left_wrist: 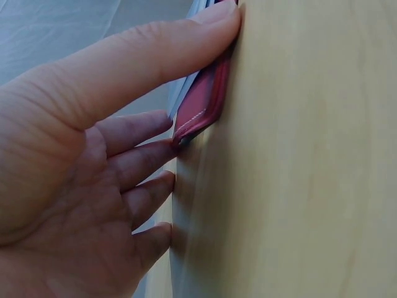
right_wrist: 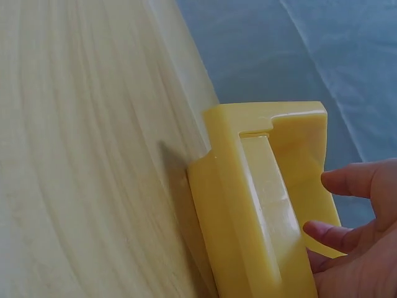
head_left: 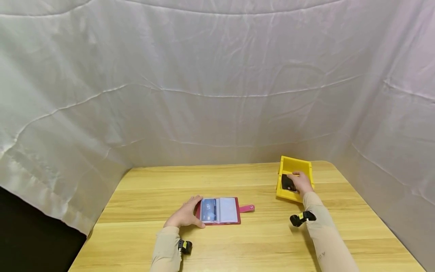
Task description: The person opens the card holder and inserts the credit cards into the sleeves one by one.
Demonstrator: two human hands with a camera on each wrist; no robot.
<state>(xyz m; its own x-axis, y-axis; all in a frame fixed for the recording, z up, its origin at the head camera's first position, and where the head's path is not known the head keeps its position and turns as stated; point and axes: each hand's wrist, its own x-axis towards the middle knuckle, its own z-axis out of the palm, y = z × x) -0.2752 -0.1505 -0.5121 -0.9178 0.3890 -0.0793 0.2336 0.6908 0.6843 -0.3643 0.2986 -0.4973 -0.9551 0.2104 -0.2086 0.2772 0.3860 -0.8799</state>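
A red card holder (head_left: 239, 211) lies spread on the table, clear sleeves facing up, with a blue card (head_left: 208, 209) in its left side. My left hand (head_left: 185, 215) holds the holder's left end, thumb at the near edge and fingers toward the far edge. The left wrist view shows the thumb over the holder's red corner (left_wrist: 201, 102). Inside a yellow bin (head_left: 296, 163) at the right is a black card (head_left: 288, 183). My right hand (head_left: 301, 183) reaches over the bin's side, fingertips at the card. In the right wrist view its fingers are apart; the card is hidden there.
A pink snap strap (head_left: 247, 208) sticks out from the holder's right side. The wooden table (head_left: 238, 249) ends at grey cloth hangings (head_left: 217, 113) behind and at the sides. The bin's raised walls stand around the right hand's fingers.
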